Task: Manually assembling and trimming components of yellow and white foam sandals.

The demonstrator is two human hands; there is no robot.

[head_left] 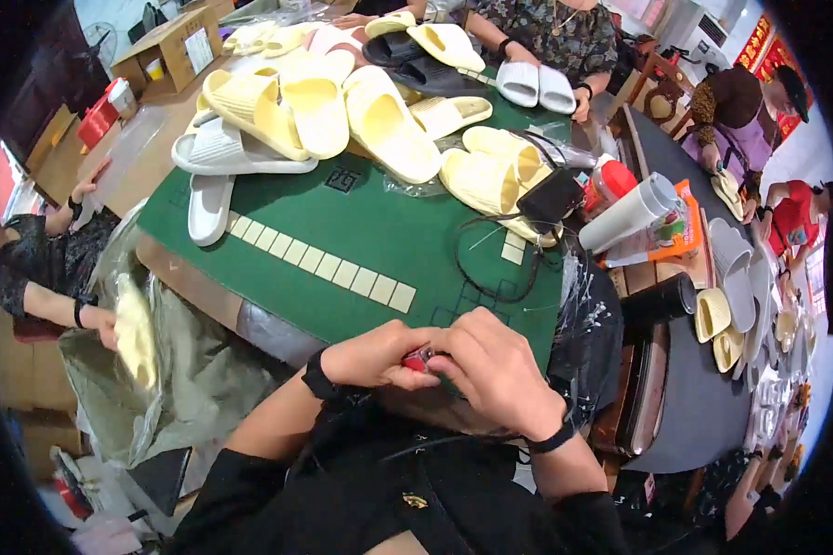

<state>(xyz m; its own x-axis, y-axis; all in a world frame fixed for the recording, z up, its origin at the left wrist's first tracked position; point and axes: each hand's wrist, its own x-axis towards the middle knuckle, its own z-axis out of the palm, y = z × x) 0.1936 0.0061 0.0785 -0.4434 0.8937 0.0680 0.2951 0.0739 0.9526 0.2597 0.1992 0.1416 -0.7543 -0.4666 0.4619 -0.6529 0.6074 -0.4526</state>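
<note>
My left hand (372, 357) is closed around a small red object (417, 359) with a shiny end, too covered by fingers to name. My right hand (495, 365) meets it there, its thumb and fingertips pinched at the object's upper end. Both hands are close to my body, at the near edge of a green mat (379, 222) patterned with a row of pale rectangles. Farther back on the mat lie pale yellow slippers (389, 125) in a heap, with a grey slipper (211, 205) at the left and black slippers (426, 74) behind.
A black box-shaped device (551, 195) with a looped cable (458, 264) lies at the mat's right. Beside it stand a red-lidded jar (609, 185), a white tumbler (629, 214) and an orange package (673, 227). Co-workers sit around; one at the left holds a yellow slipper (135, 333).
</note>
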